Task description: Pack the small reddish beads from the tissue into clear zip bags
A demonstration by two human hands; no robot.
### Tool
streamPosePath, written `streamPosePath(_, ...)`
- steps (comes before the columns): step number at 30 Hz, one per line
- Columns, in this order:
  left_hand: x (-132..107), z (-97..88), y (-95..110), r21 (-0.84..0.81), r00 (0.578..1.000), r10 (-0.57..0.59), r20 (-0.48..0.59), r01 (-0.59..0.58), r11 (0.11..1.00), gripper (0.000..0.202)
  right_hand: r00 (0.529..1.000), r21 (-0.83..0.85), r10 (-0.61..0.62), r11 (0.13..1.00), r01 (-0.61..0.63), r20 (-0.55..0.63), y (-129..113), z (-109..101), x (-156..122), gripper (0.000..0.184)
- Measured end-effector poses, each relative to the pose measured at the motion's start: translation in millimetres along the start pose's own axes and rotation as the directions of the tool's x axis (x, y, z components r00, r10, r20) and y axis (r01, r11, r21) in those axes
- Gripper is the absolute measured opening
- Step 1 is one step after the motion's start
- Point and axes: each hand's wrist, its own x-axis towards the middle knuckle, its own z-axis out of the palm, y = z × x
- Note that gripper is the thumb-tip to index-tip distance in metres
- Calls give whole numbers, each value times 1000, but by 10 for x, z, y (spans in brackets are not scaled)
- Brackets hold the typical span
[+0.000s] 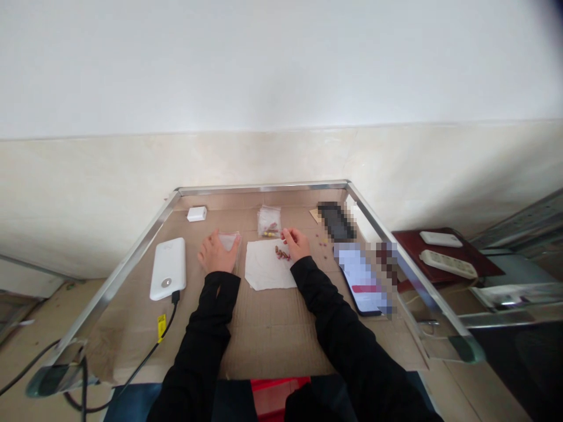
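One paper [263, 274] on cardboard [272, 337] near wall [264, 155]

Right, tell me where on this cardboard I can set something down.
Bare cardboard lies between the sleeves, nearer than the paper, and at the back between the charger and plastic bags. Crowded: around the right hand, beside brown pieces and plastic bags.

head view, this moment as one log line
left hand: on clear plastic; right hand: beside brown pieces; brown pieces: on white paper
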Motion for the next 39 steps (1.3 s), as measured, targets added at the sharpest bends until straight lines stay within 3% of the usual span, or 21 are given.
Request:
streamPosePath(6, 21, 205, -96, 46, 984, 149, 102, -154, 987, 60, 1000, -18, 3, 1000, -3, 5, 0, -4, 1, 38)
streamPosePath(13, 58, 290, -115, 45, 960, 160, 231, -175, 984, 63, 1000, -22, -5, 1000, 5, 8, -65, -21, -24, 40)
streamPosePath(18, 63, 311, -126, 34, 961, 160, 223, -172, 984, 65, 1000, -18, 0, 1000, 0, 11, -99, -41, -43, 39)
streamPosePath(21, 55, 229, -101, 11, 973, 171, 158, -175, 984, 70, 1000, -24, -1, 1000, 1, 9, -135, -64, -53, 37)
streamPosePath(26, -1, -111, 70, -98, 974, 217, -62, -222, 970, 74, 1000, -17, -11, 1000, 10, -18, -206, -88, -65, 36)
streamPosePath(29, -101, -193, 234, -217, 954, 281, -102, -297, 930, 63, 1000, -13, -5, 1000, 5, -24, -218, -90, -65, 37)
streamPosePath(33, -242, -36, 457, -273, 914, 403, -48, -400, 875, 48, 1000, -13, 0, 1000, 0, -19, -195, -91, -59, 36)
streamPosePath(39, -250, 160, 601, -241, 920, 385, 65, -360, 901, 48, 1000, 7, 18, 1000, -18, -25, -170, -90, -47, 37)
